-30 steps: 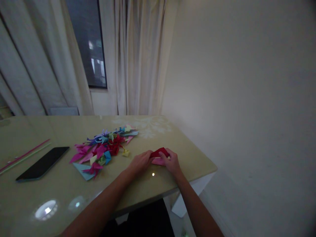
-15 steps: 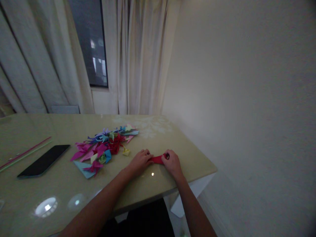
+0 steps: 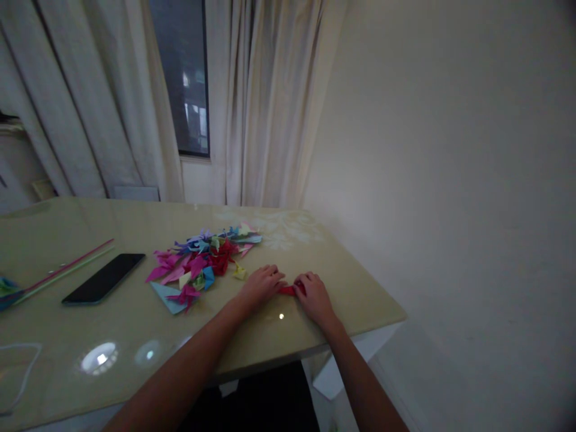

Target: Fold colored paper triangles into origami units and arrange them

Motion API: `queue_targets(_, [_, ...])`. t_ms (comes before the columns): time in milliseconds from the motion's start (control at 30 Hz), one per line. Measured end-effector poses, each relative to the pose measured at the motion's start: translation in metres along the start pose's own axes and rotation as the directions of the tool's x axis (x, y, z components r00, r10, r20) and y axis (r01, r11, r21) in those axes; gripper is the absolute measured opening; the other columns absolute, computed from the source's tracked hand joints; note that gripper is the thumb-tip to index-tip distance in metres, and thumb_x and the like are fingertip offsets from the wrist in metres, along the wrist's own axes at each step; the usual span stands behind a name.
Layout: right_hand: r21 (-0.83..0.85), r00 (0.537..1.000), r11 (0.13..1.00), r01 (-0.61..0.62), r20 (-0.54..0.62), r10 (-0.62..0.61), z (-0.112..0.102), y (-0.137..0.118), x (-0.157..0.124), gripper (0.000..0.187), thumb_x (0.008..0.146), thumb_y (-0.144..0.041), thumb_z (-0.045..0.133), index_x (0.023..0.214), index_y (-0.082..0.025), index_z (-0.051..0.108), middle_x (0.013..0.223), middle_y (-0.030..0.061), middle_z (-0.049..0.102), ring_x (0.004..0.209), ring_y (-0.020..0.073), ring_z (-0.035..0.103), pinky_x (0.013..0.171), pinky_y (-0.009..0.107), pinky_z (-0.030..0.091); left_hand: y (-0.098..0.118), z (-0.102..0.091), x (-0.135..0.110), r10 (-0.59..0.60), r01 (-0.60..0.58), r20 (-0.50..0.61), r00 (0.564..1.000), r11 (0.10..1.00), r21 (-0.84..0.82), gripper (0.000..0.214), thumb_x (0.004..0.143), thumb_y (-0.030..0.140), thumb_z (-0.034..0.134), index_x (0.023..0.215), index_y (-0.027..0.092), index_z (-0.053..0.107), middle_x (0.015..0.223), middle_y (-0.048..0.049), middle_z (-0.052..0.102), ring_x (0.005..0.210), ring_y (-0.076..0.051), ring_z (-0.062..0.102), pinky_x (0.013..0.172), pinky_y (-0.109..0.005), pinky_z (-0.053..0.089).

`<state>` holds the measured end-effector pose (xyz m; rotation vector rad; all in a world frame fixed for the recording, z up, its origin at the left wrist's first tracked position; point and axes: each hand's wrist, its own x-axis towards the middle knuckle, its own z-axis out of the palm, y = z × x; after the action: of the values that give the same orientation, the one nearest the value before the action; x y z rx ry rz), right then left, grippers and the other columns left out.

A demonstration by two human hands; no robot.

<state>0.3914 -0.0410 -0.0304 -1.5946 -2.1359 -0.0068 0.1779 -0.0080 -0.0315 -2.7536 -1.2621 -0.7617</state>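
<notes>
Between my hands lies a small folded piece of red paper [image 3: 287, 290] on the glossy table [image 3: 360, 294]. My left hand [image 3: 263, 283] has its fingers on the paper's left end. My right hand [image 3: 312, 294] grips the right end, its fingers curled and partly hiding the paper. Only a narrow red strip shows between the fingertips. Left of my hands is a heap of colourful folded paper figures [image 3: 197, 264], in pink, red, blue and green. A small yellow paper figure [image 3: 239, 272] sits closest to my left hand.
A dark phone [image 3: 104, 278] lies left of the heap. Beyond it are a thin pink stick [image 3: 72, 262] and a pale green stick [image 3: 67, 273]. A white cable [image 3: 31, 366] rests at the near left. The wall [image 3: 450, 180] rises beside the table's right edge.
My right hand has turned over the red paper and come closer to the left, so less red shows. The view has swung slightly left, shifting the scene right.
</notes>
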Motion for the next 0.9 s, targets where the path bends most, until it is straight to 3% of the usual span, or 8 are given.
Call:
queue_targets(67, [-0.009, 1.000, 1.000, 0.000, -0.004, 0.000, 0.001, -0.001, 0.000, 0.008, 0.097, -0.020, 0.062, 0.098, -0.021, 0.070, 0.103, 0.0083, 0.068, 0.100, 0.0241, 0.060, 0.091, 0.034, 0.044, -0.015, -0.009, 0.000, -0.152, 0.150, -0.125, 0.980, 0.988, -0.021, 0.031, 0.107, 0.030, 0.044, 0.117, 0.021, 0.072, 0.111, -0.0102, 0.070, 0.108, -0.023, 0.064, 0.099, -0.035, 0.050])
queue_targets(133, [-0.016, 1.000, 1.000, 0.010, -0.006, -0.010, 0.002, -0.001, 0.000, 0.009, 0.097, -0.019, 0.061, 0.098, -0.020, 0.070, 0.102, 0.0084, 0.068, 0.099, 0.0245, 0.060, 0.089, 0.034, 0.045, -0.034, -0.020, 0.001, -0.293, 0.303, -0.182, 0.938, 0.953, 0.025, 0.034, 0.107, 0.025, 0.041, 0.121, 0.018, 0.070, 0.120, -0.0132, 0.069, 0.115, -0.025, 0.062, 0.104, -0.036, 0.048])
queue_targets(267, [-0.001, 0.999, 0.999, 0.035, 0.006, -0.035, 0.002, -0.003, 0.001, 0.011, 0.098, -0.017, 0.059, 0.099, -0.020, 0.070, 0.104, 0.0088, 0.068, 0.101, 0.0253, 0.060, 0.089, 0.035, 0.044, -0.069, -0.036, 0.017, -0.399, 0.399, -0.050, 0.916, 0.887, 0.232, 0.037, 0.101, 0.016, 0.041, 0.129, 0.013, 0.066, 0.126, -0.0176, 0.067, 0.118, -0.028, 0.062, 0.107, -0.040, 0.046])
queue_targets(467, [0.008, 0.999, 0.999, 0.040, -0.003, -0.040, 0.004, -0.001, -0.001, 0.012, 0.100, -0.018, 0.058, 0.100, -0.022, 0.070, 0.104, 0.0082, 0.069, 0.101, 0.0255, 0.059, 0.089, 0.037, 0.044, -0.104, -0.034, 0.058, -0.469, 0.428, 0.072, 0.880, 0.850, 0.306, 0.032, 0.099, 0.022, 0.046, 0.117, 0.009, 0.069, 0.125, -0.0222, 0.068, 0.119, -0.032, 0.064, 0.101, -0.042, 0.051])
queue_targets(600, [-0.003, 0.999, 0.999, 0.050, 0.008, -0.049, 0.008, 0.001, -0.002, 0.011, 0.101, -0.020, 0.059, 0.101, -0.022, 0.069, 0.103, 0.0073, 0.069, 0.101, 0.0249, 0.060, 0.088, 0.037, 0.043, -0.114, -0.028, 0.070, -0.524, 0.457, 0.130, 0.842, 0.820, 0.344, 0.030, 0.098, 0.025, 0.047, 0.112, 0.013, 0.071, 0.121, -0.0216, 0.071, 0.110, -0.031, 0.069, 0.094, -0.042, 0.054])
queue_targets(733, [-0.004, 0.998, 0.998, 0.056, 0.001, -0.056, 0.008, 0.001, -0.003, 0.009, 0.101, -0.021, 0.060, 0.100, -0.022, 0.069, 0.104, 0.0076, 0.069, 0.101, 0.0250, 0.060, 0.089, 0.037, 0.043, -0.112, -0.028, 0.071, -0.517, 0.441, 0.145, 0.844, 0.821, 0.362, 0.028, 0.100, 0.028, 0.048, 0.102, 0.016, 0.074, 0.117, -0.0184, 0.073, 0.111, -0.031, 0.069, 0.096, -0.042, 0.053])
queue_targets(833, [0.018, 0.999, 0.998, 0.052, 0.000, -0.052, 0.007, 0.001, -0.003, 0.010, 0.101, -0.021, 0.060, 0.099, -0.022, 0.070, 0.103, 0.0080, 0.069, 0.099, 0.0249, 0.061, 0.089, 0.038, 0.044, -0.107, -0.039, 0.075, -0.521, 0.453, 0.100, 0.847, 0.808, 0.378, 0.032, 0.101, 0.040, 0.052, 0.105, 0.015, 0.071, 0.117, -0.0186, 0.073, 0.116, -0.034, 0.067, 0.100, -0.045, 0.050])
queue_targets(900, [0.055, 0.999, 0.997, 0.050, -0.010, -0.050, 0.006, 0.001, -0.004, 0.010, 0.100, -0.020, 0.060, 0.098, -0.022, 0.070, 0.104, 0.0084, 0.069, 0.100, 0.0253, 0.061, 0.090, 0.039, 0.046, -0.101, -0.051, 0.080, -0.536, 0.517, -0.021, 0.844, 0.804, 0.292, 0.035, 0.103, 0.038, 0.047, 0.112, 0.011, 0.067, 0.114, -0.0209, 0.071, 0.114, -0.035, 0.067, 0.100, -0.047, 0.050])
